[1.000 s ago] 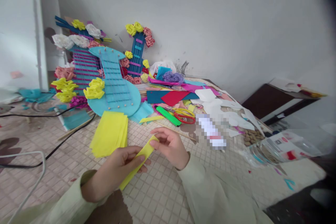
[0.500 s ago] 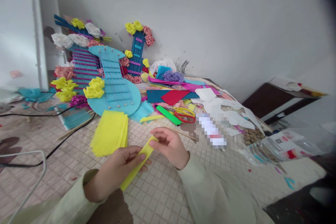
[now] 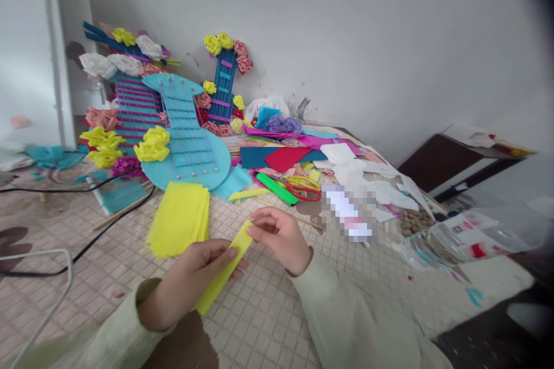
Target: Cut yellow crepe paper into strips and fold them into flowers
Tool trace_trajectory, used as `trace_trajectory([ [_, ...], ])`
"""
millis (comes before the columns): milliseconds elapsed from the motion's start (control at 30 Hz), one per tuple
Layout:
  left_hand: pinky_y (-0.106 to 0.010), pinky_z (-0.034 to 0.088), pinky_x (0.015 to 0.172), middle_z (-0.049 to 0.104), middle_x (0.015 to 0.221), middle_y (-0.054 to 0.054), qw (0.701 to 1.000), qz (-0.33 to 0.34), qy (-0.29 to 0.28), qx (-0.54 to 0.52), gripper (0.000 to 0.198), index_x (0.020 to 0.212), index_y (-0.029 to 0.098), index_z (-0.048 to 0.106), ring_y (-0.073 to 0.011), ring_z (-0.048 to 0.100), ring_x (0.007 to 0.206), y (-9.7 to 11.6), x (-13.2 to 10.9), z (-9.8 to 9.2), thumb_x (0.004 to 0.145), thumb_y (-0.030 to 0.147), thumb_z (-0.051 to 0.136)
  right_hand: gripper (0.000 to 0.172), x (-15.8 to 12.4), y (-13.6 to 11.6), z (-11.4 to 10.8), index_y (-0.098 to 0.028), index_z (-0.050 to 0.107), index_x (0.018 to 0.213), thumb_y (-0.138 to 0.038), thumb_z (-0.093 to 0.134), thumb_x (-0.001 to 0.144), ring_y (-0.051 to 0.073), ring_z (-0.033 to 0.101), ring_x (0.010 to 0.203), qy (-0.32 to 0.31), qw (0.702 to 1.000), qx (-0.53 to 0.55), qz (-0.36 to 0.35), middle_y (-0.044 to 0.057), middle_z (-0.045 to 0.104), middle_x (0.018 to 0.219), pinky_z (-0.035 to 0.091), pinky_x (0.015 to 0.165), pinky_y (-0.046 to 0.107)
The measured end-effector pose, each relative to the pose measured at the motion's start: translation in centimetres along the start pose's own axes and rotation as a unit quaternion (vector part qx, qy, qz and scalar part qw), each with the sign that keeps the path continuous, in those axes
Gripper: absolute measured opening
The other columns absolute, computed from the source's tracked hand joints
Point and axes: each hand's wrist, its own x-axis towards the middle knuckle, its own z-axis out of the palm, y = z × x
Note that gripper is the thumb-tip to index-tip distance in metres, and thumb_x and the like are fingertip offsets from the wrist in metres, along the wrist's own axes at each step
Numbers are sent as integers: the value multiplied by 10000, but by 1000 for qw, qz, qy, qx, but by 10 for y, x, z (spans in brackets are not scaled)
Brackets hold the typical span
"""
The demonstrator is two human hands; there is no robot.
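Note:
Between my hands is a narrow, folded strip of yellow paper (image 3: 216,287), slanting from lower left to upper right. My left hand (image 3: 197,271) is closed around its middle, thumb on top and fingers underneath. At the strip's upper end, my right hand (image 3: 281,240) pinches the tip between thumb and fingers. Just beyond my left hand lies a stack of yellow paper sheets (image 3: 177,219). Behind the stack leans a light-blue guitar-shaped piece (image 3: 188,153) with strings and small pegs, a yellow paper flower (image 3: 152,144) at its left side.
Red-handled scissors (image 3: 305,191) and a green cutter-like tool (image 3: 276,188) lie past my right hand. White paper scraps (image 3: 355,176) and a clear plastic bottle (image 3: 459,239) are to the right. A black cable (image 3: 110,222) crosses the left side of the tiled-pattern table.
The view has shifted slightly. Both hands keep hold of the yellow strip, with my left fingers and the strip's angle altered only a little.

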Motion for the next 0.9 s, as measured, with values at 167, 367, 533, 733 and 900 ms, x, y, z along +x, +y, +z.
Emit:
trace_trajectory([
  [167, -239, 434, 603, 649, 675, -1, 1000, -2, -1, 5, 329, 726, 175, 641, -158, 588, 674, -3, 0, 0, 780, 452, 472, 342, 1, -1, 1, -177, 591, 826, -287, 759, 549, 136, 599, 660, 7, 1000, 23, 19, -5, 626, 691, 491, 623, 264],
  [367, -244, 439, 625, 676, 732, -10, 998, 19, -16, 51, 344, 735, 180, 632, -167, 605, 707, -7, 0, 1, 813, 445, 426, 345, 0, -1, 1, -169, 600, 814, -312, 760, 543, 160, 617, 677, 8, 1000, 16, 10, 14, 653, 705, 491, 662, 301],
  [533, -238, 432, 587, 671, 720, -12, 999, 7, -14, 35, 355, 730, 173, 634, -161, 594, 680, -8, -1, 3, 808, 454, 432, 311, 0, 0, 3, -163, 601, 781, -294, 759, 549, 143, 607, 646, 29, 999, 22, 4, 6, 647, 668, 480, 629, 274],
  [733, -253, 449, 640, 670, 713, -9, 1000, -12, 20, -14, 335, 727, 172, 637, -171, 600, 711, -3, 0, 1, 773, 461, 475, 354, 0, 2, 3, -147, 603, 805, -295, 767, 530, 126, 594, 572, 13, 998, 39, 50, 2, 639, 629, 466, 537, 245],
  [900, -258, 457, 647, 678, 715, -13, 999, -17, 28, -13, 342, 754, 176, 643, -185, 608, 727, -2, 1, 2, 766, 475, 477, 335, 1, 2, 2, -131, 612, 729, -284, 785, 486, 132, 588, 524, 36, 998, 20, 56, 15, 641, 579, 450, 492, 240],
])
